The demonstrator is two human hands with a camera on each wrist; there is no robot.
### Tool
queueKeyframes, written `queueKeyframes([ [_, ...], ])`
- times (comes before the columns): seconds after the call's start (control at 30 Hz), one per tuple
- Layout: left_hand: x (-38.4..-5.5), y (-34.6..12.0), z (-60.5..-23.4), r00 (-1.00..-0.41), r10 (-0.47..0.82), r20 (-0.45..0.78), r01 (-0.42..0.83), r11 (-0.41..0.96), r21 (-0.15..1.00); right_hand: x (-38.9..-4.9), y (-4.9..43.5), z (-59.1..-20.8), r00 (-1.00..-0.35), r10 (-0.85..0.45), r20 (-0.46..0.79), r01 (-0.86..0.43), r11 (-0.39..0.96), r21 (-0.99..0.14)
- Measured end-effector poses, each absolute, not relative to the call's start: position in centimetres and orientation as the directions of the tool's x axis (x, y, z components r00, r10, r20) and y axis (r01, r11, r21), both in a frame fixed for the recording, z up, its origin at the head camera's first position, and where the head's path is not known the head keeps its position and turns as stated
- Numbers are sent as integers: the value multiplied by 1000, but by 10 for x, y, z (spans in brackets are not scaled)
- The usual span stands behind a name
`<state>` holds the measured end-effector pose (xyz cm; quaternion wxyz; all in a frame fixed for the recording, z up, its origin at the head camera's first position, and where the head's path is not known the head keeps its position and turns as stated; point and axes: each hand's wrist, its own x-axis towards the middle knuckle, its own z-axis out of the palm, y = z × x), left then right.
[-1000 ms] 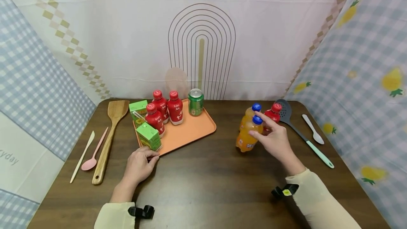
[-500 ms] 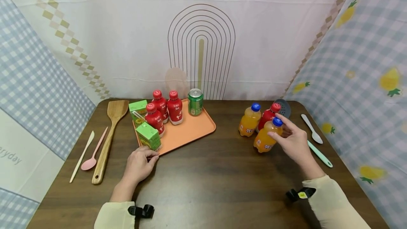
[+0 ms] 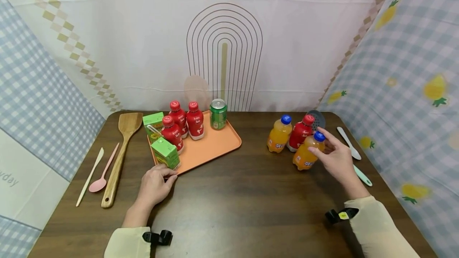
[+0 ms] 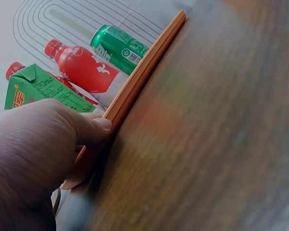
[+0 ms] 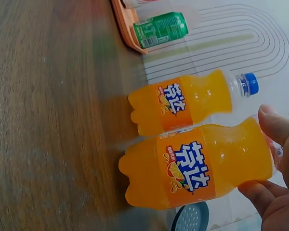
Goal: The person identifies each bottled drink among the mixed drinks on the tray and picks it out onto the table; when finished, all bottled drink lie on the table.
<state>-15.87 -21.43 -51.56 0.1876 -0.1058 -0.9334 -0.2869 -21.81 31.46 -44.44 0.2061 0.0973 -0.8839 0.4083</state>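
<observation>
My left hand point(image 3: 153, 185) pinches the near corner of an orange tray point(image 3: 215, 145), thumb point(image 4: 94, 126) along its rim in the left wrist view. On the tray stand several red bottles point(image 3: 195, 120), two green drink cartons point(image 3: 165, 152) and a green can point(image 3: 218, 114). My right hand point(image 3: 338, 160) holds an orange soda bottle point(image 3: 306, 157) by its neck, just under the blue cap, slightly tilted. Behind that bottle stands another red bottle point(image 3: 298, 133), partly covered by it. A second orange soda bottle point(image 5: 183, 103) stands upright to its left.
At the left lie a wooden spatula point(image 3: 123, 150), a pink spoon point(image 3: 98, 185) and a cream knife point(image 3: 91, 174). A grey skimmer point(image 3: 317, 119) with a mint handle point(image 3: 363, 176) lies partly behind my right hand, with a white spoon point(image 3: 348, 142) beside it. Curtains border the table point(image 3: 229, 206).
My right hand has carried the orange soda bottle rightward, from in front of the other orange bottle to in front of the lone red one. My left hand stays at the tray's corner.
</observation>
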Motion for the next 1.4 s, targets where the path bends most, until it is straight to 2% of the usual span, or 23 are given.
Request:
queueKeyframes([
  [1.4, -159, -213, -518, -907, 84, 413, 298, 821, 488, -219, 317, -448, -904, -53, 424, -351, 660, -665],
])
